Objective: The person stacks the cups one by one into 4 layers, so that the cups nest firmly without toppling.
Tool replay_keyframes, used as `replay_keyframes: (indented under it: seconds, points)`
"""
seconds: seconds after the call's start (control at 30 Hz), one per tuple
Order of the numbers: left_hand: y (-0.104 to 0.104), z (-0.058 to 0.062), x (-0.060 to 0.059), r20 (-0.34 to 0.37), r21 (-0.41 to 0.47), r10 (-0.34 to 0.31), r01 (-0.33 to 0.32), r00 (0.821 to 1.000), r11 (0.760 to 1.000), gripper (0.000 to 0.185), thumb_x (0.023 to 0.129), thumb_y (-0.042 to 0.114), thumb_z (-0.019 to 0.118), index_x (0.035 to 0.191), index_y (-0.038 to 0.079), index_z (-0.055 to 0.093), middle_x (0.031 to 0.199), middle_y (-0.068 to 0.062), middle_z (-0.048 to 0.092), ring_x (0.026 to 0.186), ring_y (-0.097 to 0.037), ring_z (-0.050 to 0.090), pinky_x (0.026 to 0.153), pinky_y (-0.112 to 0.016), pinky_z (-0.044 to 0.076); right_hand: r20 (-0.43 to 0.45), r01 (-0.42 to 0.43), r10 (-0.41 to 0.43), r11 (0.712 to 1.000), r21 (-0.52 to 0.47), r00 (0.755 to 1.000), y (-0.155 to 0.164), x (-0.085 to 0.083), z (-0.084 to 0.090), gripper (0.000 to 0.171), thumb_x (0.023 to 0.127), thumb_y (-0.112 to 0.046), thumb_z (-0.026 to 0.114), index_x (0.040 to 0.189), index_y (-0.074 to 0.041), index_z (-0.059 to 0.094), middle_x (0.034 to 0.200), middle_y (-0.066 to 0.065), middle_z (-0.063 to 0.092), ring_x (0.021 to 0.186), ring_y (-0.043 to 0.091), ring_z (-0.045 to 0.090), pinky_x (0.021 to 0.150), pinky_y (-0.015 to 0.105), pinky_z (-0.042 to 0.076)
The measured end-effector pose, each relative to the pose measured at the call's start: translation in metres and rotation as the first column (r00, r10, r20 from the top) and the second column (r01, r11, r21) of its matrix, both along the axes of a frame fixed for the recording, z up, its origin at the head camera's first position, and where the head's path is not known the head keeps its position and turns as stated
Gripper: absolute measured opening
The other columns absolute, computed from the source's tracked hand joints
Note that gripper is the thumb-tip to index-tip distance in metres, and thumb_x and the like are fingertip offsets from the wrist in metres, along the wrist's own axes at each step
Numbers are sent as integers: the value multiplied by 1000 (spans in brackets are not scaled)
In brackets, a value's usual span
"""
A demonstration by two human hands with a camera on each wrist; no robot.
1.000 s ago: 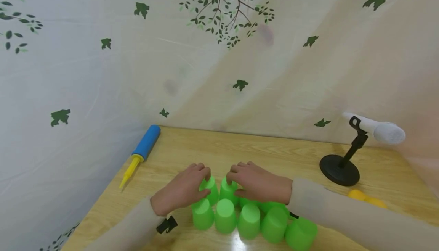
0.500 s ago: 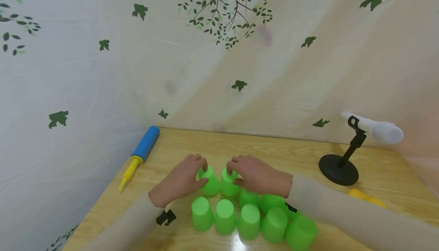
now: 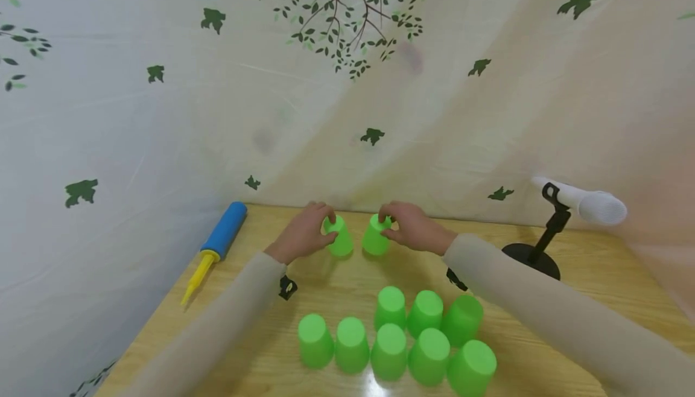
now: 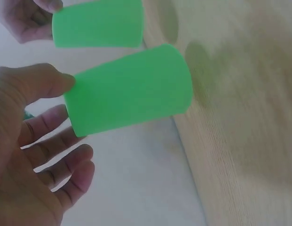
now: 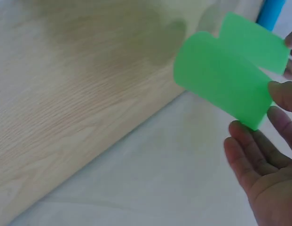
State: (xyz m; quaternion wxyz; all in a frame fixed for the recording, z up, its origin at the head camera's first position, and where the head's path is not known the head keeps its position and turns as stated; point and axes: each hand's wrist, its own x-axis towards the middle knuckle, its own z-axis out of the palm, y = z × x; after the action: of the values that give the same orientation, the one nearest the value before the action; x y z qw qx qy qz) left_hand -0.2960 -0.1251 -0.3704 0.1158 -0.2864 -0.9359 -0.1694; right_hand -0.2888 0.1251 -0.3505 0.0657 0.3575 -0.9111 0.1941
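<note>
Near the back edge of the table, my left hand (image 3: pixel 305 234) pinches an upside-down green plastic cup (image 3: pixel 341 239) by its narrow closed end. Beside it, my right hand (image 3: pixel 417 228) grips a second green cup (image 3: pixel 376 239) the same way, with a small gap between the two. In the left wrist view, thumb and fingers hold the cup (image 4: pixel 129 89) at its base, its rim just off the wood. The right wrist view shows the other cup (image 5: pixel 223 77) likewise held at its base. Closer to me, several upside-down green cups (image 3: pixel 389 349) stand in two rows.
A blue and yellow hand pump (image 3: pixel 224 231) lies along the left side of the wooden table (image 3: pixel 260 336). At the right stands a white microphone (image 3: pixel 589 203) on a black stand (image 3: pixel 529 258). A patterned cloth (image 3: pixel 304 143) hangs behind the table's back edge.
Both hands have lifted their cups out of the back row and carried them forward, away from me, toward the far table edge. The remaining cups stay in their rows.
</note>
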Motion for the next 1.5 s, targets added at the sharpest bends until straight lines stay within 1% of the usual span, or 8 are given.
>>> replay_keyframes:
  seconds: [0.1, 0.2, 0.37, 0.5, 0.8, 1.1, 1.37, 1.5]
  points:
    - [4, -2, -15, 31, 3, 10, -10, 999, 1000, 23, 73, 25, 67, 87, 12, 55, 91, 3, 51, 82, -12, 41, 70, -27, 38, 22, 26, -26, 999, -18, 999, 2, -14, -4, 20, 76, -14, 66, 91, -7, 56, 89, 4, 56, 80, 18, 53, 70, 30, 43]
    - [9, -4, -26, 58, -5, 25, -25, 998, 1000, 23, 73, 25, 67, 87, 12, 55, 91, 4, 52, 83, -12, 40, 71, -26, 38, 47, 48, -48, 999, -19, 998, 2, -24, -7, 21, 76, -15, 66, 92, -6, 57, 90, 5, 56, 81, 21, 54, 70, 31, 43]
    - [14, -5, -35, 77, -27, 34, -32, 996, 999, 23, 73, 25, 66, 88, 11, 56, 92, 3, 53, 83, -12, 40, 73, -25, 37, 114, 70, -68, 997, -17, 991, 0, -34, -11, 22, 76, -15, 66, 93, -5, 57, 92, 7, 57, 84, 25, 54, 71, 33, 43]
    - [16, -6, -39, 74, -21, 25, -23, 997, 1000, 22, 73, 23, 66, 88, 10, 56, 92, 1, 54, 84, -14, 41, 74, -26, 36, 128, 84, -81, 996, -20, 988, -5, -40, -15, 21, 76, -17, 66, 93, -7, 58, 93, 6, 58, 83, 22, 54, 71, 32, 43]
    - [16, -13, -36, 121, -3, 23, -23, 992, 1000, 23, 75, 22, 65, 92, 9, 55, 92, 0, 53, 84, -14, 42, 73, -28, 38, 186, 84, -77, 996, -32, 980, -20, -43, -20, 19, 76, -16, 66, 91, -6, 58, 89, 5, 58, 77, 17, 51, 67, 30, 42]
    - [20, -12, -34, 135, 3, 32, -32, 990, 999, 23, 76, 21, 65, 93, 9, 55, 94, -1, 52, 85, -15, 42, 74, -28, 37, 187, 109, -103, 994, -20, 977, -20, -42, -22, 19, 76, -16, 66, 91, -7, 57, 90, 4, 57, 76, 16, 51, 66, 29, 43]
    - [20, -8, -32, 123, -1, 2, -2, 992, 1000, 24, 76, 20, 64, 94, 8, 55, 97, -2, 53, 89, -16, 43, 77, -30, 38, 208, 73, -65, 997, -32, 976, -15, -39, -19, 26, 77, -18, 65, 97, -5, 56, 96, 7, 56, 89, 27, 53, 73, 33, 42]
    - [18, -2, -29, 99, -12, -16, 17, 995, 1000, 25, 77, 22, 63, 95, 8, 55, 101, -5, 51, 95, -17, 42, 81, -31, 36, 195, 65, -58, 998, -27, 979, -6, -35, -16, 31, 77, -19, 64, 103, -4, 54, 103, 9, 55, 93, 26, 53, 77, 34, 42]
